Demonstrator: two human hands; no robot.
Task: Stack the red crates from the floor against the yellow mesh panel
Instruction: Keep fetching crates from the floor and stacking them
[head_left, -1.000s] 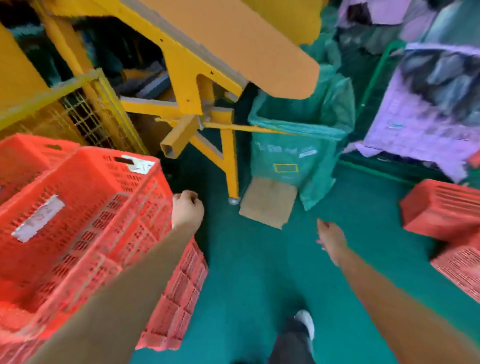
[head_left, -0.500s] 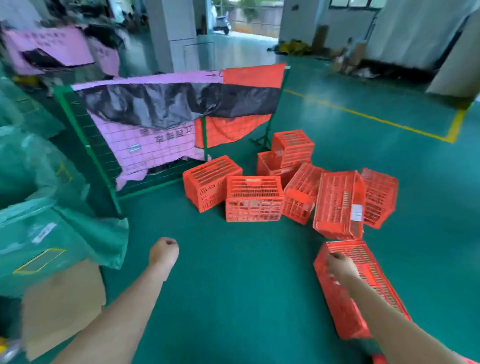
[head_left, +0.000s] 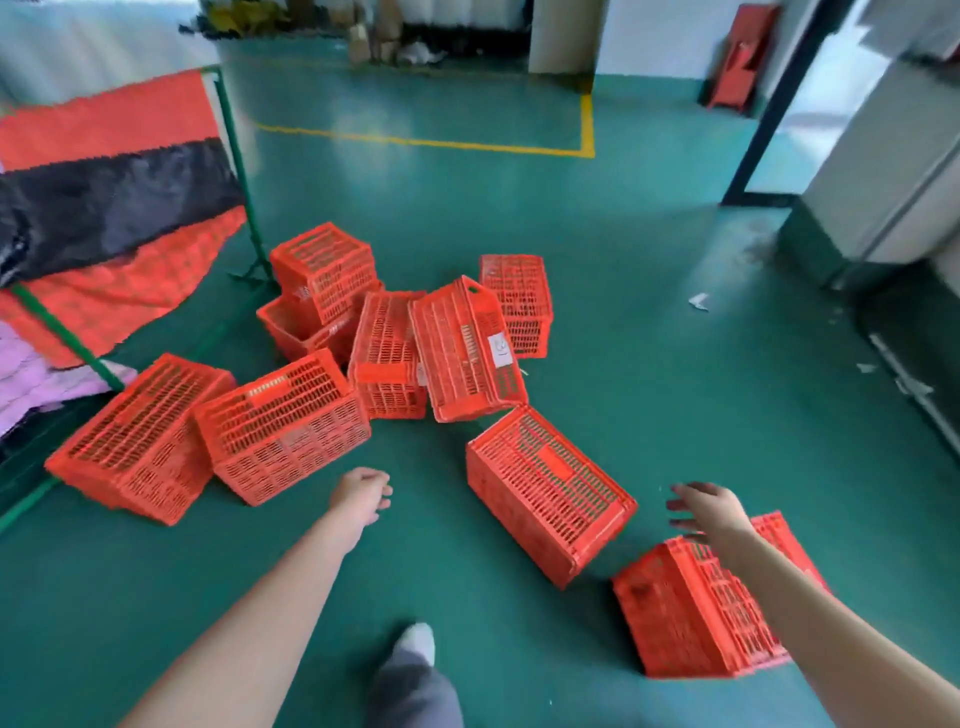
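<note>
Landmark: the tipped crate (head_left: 550, 488) lying on its side in the middle of the green floor (head_left: 649, 322).
Left hand (head_left: 361, 493): empty, fingers curled in loosely, in the air to the left of the tipped crate, not touching it.
Right hand (head_left: 709, 512): empty, fingers spread wide, in the air to the right of the tipped crate, above the near crate (head_left: 691, 613).
Hands together or apart: well apart, with the tipped crate between them.
Near crate: red, lying on the floor just to the right of the tipped crate and closer to the person.
Pile of crates (head_left: 415, 332): many red crates in a messy heap behind the tipped crate, some on their sides, some leaning on each other.
White label (head_left: 501, 349): stuck on a leaning crate in the pile, just behind the tipped crate.
Two side crates (head_left: 218, 436): red, touching each other, to the left of the tipped crate.
Green frame (head_left: 239, 171): stands far left of the tipped crate, with red and black sheets hung on it.
Foot (head_left: 415, 644): a light shoe and grey trouser leg, on the floor in front of the tipped crate.
Yellow line (head_left: 587, 130): painted on the floor far behind the tipped crate.
</note>
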